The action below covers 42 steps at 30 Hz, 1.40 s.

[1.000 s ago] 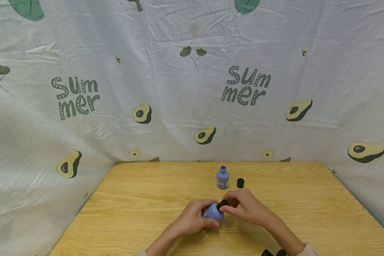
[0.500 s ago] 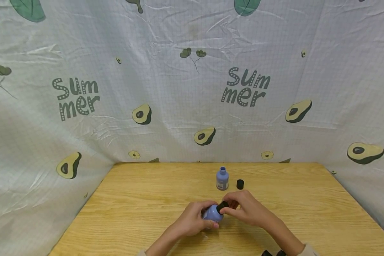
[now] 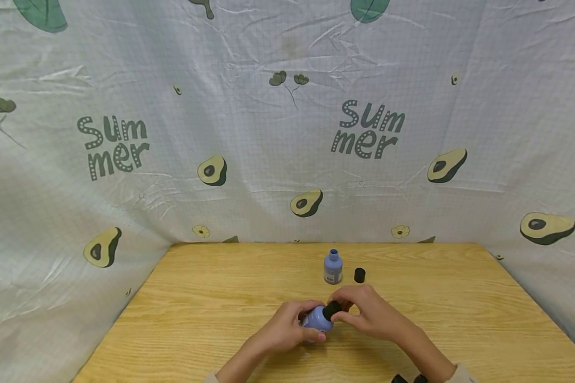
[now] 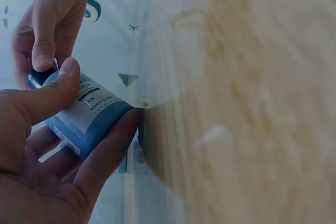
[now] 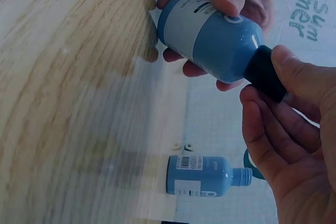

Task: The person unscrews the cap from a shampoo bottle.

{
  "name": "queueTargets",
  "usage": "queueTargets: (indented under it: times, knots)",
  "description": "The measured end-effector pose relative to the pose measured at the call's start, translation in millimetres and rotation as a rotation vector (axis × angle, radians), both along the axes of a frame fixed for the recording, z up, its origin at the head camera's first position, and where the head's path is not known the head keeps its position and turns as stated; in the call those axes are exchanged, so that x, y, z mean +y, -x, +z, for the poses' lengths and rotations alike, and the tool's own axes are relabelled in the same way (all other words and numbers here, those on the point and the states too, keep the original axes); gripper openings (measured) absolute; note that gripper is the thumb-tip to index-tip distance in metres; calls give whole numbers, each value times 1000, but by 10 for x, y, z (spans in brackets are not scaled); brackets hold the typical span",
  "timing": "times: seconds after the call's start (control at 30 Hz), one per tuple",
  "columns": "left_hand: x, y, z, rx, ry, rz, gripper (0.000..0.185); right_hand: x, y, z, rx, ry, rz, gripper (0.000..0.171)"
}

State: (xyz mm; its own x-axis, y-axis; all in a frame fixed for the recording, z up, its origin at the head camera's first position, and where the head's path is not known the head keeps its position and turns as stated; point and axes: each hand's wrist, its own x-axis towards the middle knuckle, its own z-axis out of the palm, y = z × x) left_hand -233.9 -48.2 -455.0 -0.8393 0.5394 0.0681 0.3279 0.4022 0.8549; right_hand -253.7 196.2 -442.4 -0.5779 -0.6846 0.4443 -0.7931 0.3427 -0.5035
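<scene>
My left hand (image 3: 289,327) grips a blue bottle (image 5: 226,40) around its body, thumb on one side and fingers on the other. The bottle is tilted, its neck end toward my right hand (image 3: 369,314). Thumb and fingers of that hand pinch the black cap (image 5: 265,74) seated at the bottle's neck. A white label (image 4: 92,103) with dark print shows on the bottle in the left wrist view. Behind the hands a second blue bottle (image 3: 333,268) stands upright with an uncovered neck. A loose black cap (image 3: 360,275) lies to its right.
The wooden table (image 3: 220,287) reaches back to a white curtain (image 3: 249,127) printed with avocados and lettering. Two small dark objects (image 3: 407,379) show at the bottom edge, beside the right forearm.
The right hand and the cap it pinches have shifted very slightly left, its fingers a little changed around the cap. The left hand keeps its grip; the standing bottle and loose cap stay put.
</scene>
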Motion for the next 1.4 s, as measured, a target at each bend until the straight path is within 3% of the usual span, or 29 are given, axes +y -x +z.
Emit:
queueTargets:
  times: [0.1, 0.27, 0.53, 0.67, 0.97, 1.4]
  knots:
    - [-5, 0, 3, 11, 7, -4, 42, 0, -2, 2, 5, 3, 11, 17]
    - [8, 0, 3, 50, 44, 9, 44, -3, -4, 5, -62, -2, -14, 18]
    - [12, 1, -1, 45, 83, 40, 46, 12, -11, 15, -216, -21, -95, 37]
    - [5, 2, -5, 22, 82, 43, 47, 31, -21, 17, -261, 0, -141, 32]
    - [-23, -7, -1, 0, 85, 50, 60, 4, -53, 94, -279, 19, -184, 25]
    - [-32, 13, -7, -14, 86, 38, 51, 5, -59, 122, -280, 16, -131, 24]
